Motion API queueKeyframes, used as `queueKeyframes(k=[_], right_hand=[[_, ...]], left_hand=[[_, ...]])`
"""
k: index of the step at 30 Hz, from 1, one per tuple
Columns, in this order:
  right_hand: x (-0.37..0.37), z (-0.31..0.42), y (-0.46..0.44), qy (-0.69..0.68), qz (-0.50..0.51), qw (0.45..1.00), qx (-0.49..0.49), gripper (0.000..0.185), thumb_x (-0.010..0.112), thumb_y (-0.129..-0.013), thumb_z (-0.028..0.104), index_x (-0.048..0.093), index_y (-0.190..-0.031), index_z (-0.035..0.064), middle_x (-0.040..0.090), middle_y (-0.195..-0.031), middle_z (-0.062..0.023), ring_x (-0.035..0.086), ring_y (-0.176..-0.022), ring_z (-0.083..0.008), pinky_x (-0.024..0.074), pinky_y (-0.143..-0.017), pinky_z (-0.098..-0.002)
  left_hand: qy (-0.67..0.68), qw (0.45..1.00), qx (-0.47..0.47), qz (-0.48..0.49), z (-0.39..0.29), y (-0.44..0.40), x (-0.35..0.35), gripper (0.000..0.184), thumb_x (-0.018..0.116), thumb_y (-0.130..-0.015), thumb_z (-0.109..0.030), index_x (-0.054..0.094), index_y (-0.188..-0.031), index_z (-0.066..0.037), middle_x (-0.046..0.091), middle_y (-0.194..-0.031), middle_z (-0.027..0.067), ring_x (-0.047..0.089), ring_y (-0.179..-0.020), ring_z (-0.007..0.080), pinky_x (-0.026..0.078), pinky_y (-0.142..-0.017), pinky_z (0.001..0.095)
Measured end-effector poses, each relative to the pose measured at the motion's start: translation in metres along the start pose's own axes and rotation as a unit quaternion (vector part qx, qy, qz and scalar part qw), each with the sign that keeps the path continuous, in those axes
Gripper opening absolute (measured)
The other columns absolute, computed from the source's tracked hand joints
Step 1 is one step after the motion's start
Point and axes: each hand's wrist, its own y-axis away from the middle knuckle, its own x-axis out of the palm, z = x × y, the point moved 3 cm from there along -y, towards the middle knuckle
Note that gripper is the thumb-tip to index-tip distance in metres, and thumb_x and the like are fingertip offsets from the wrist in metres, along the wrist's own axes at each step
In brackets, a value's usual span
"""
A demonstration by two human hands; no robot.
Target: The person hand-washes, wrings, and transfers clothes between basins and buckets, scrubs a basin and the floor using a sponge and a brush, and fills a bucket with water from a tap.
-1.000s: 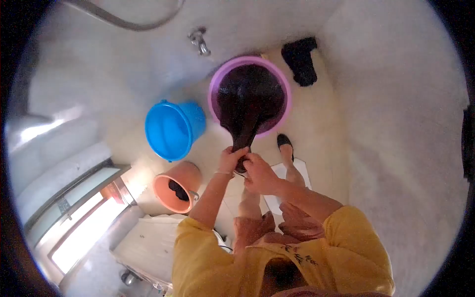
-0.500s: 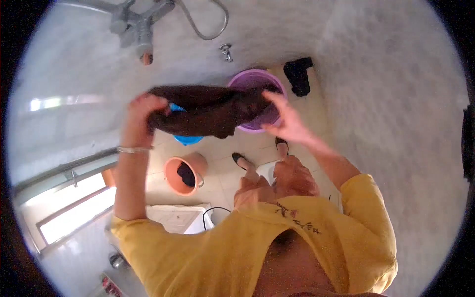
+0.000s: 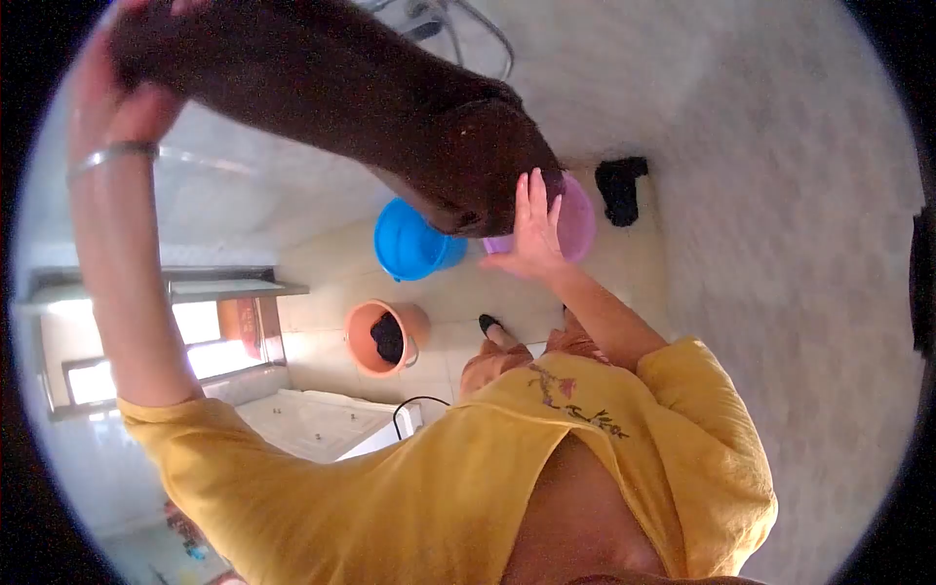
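A dark brown cloth garment (image 3: 331, 83) stretches from the upper left down to the middle of the view. My left hand (image 3: 112, 102), raised high with a bangle at the wrist, is closed on its upper end. At the lower end, my right hand (image 3: 534, 234) has its fingers extended, the tips against or just in front of the cloth. Behind that end, a purple tub (image 3: 582, 222) is partly covered. A blue bucket (image 3: 409, 244) stands beside the tub, below the garment.
An orange bucket (image 3: 359, 331) holding a dark cloth (image 3: 388, 337) stands on the tiled floor (image 3: 448, 336). Black cloth (image 3: 618, 192) lies by the wall at the right. A shower hose (image 3: 492, 37) hangs on the wall behind the garment. A low white cabinet (image 3: 302, 419) is at lower left.
My left hand has gone up and to the left, drawing the garment out long and closer to the camera. My right hand stays by its lower end. More of the blue bucket shows.
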Motion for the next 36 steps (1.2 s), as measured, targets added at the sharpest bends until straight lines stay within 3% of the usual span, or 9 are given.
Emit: queueKeyframes(k=[2, 9, 13, 15, 21, 25, 28, 31, 36], right_hand=[[-0.001, 0.016, -0.01, 0.007, -0.017, 1.0, -0.014, 0.123, 0.074, -0.042, 0.047, 0.001, -0.127, -0.0043, 0.0, -0.132, -0.0262, 0.002, -0.124, -0.0374, 0.0069, -0.093, -0.0588], [0.028, 0.013, -0.049, 0.129, -0.204, 0.97, 0.011, 0.106, 0.073, -0.05, 0.035, 0.01, -0.128, -0.0022, 0.008, -0.131, -0.028, 0.009, -0.122, -0.0397, 0.012, -0.094, -0.0552], [0.03, 0.008, -0.061, -0.19, -0.354, 0.915, -0.026, 0.07, 0.066, -0.06, 0.03, 0.034, -0.118, 0.0054, 0.032, -0.12, -0.0218, 0.037, -0.108, -0.0341, 0.0298, -0.091, -0.0366], [0.035, -0.006, -0.076, -0.527, -0.344, 0.775, 0.058, 0.047, 0.056, -0.07, 0.034, 0.044, -0.108, 0.0078, 0.045, -0.109, -0.0141, 0.044, -0.097, -0.0288, 0.034, -0.085, -0.0354], [0.009, 0.015, -0.094, -0.807, -0.18, 0.552, 0.105, 0.031, 0.046, -0.075, 0.032, 0.054, -0.094, 0.0096, 0.052, -0.098, -0.0045, 0.046, -0.091, -0.0207, 0.0365, -0.08, -0.0331], [-0.016, 0.018, -0.104, -0.727, -0.208, 0.642, 0.127, 0.033, 0.043, -0.077, 0.032, 0.054, -0.095, 0.007, 0.052, -0.098, -0.0055, 0.047, -0.091, -0.0203, 0.0375, -0.079, -0.0348], [-0.035, 0.028, -0.111, -0.518, -0.229, 0.821, 0.067, 0.033, 0.033, -0.082, 0.025, 0.053, -0.094, 0.0026, 0.056, -0.09, -0.0082, 0.052, -0.083, -0.021, 0.0413, -0.075, -0.0351], [-0.045, 0.035, -0.118, -0.554, -0.184, 0.809, 0.067, 0.022, 0.039, -0.081, 0.01, 0.053, -0.095, 0.0011, 0.056, -0.09, -0.0083, 0.054, -0.079, -0.019, 0.0447, -0.071, -0.0304], [-0.051, 0.048, -0.126, -0.369, -0.132, 0.916, 0.083, 0.021, 0.04, -0.077, 0.001, 0.055, -0.091, -0.0017, 0.057, -0.086, -0.0071, 0.053, -0.076, -0.0158, 0.0444, -0.069, -0.0287]], left_hand=[[-0.015, 0.995, 0.044, -0.089, -0.024, -0.004, -0.014, 0.026, 0.049, -0.077, -0.013, 0.05, -0.098, 0.003, 0.053, -0.094, 0.02, 0.052, -0.09, 0.0308, 0.049, -0.074, 0.0384], [-0.116, 0.973, 0.19, -0.061, -0.029, 0.105, 0.013, 0.032, 0.049, -0.076, -0.019, 0.049, -0.099, 0.004, 0.053, -0.095, 0.021, 0.052, -0.09, 0.0325, 0.048, -0.075, 0.0402], [-0.166, 0.94, 0.287, -0.076, -0.009, 0.189, 0.022, 0.036, 0.05, -0.076, -0.023, 0.049, -0.099, 0.004, 0.053, -0.095, 0.0216, 0.051, -0.09, 0.0335, 0.048, -0.075, 0.0413], [-0.178, 0.93, 0.307, -0.092, 0.006, 0.221, 0.016, 0.038, 0.05, -0.075, -0.024, 0.048, -0.099, 0.005, 0.053, -0.095, 0.0219, 0.051, -0.09, 0.034, 0.047, -0.076, 0.0418], [-0.11, 0.947, 0.233, -0.191, 0.044, 0.275, -0.065, 0.042, 0.049, -0.072, -0.027, 0.048, -0.099, 0.005, 0.052, -0.094, 0.0231, 0.052, -0.088, 0.0336, 0.047, -0.075, 0.0408], [0.043, 0.98, 0.051, -0.186, 0.105, 0.264, -0.149, 0.046, 0.046, -0.065, -0.019, 0.046, -0.1, 0.011, 0.052, -0.092, 0.0238, 0.053, -0.085, 0.0304, 0.044, -0.076, 0.0381], [0.09, 0.981, 0.027, -0.17, 0.163, 0.251, -0.194, 0.039, 0.047, -0.063, -0.014, 0.049, -0.093, 0.011, 0.053, -0.093, 0.023, 0.052, -0.087, 0.0303, 0.041, -0.083, 0.0398], [0.15, 0.973, -0.03, -0.173, 0.232, 0.241, -0.231, 0.025, 0.049, -0.063, -0.01, 0.054, -0.082, 0.006, 0.055, -0.087, 0.0175, 0.054, -0.083, 0.0274, 0.043, -0.079, 0.0384], [0.173, 0.941, -0.145, -0.251, 0.365, 0.239, -0.278, 0.02, 0.051, -0.061, -0.013, 0.053, -0.076, -0.001, 0.055, -0.076, 0.0092, 0.053, -0.073, 0.0219, 0.044, -0.07, 0.0335]])
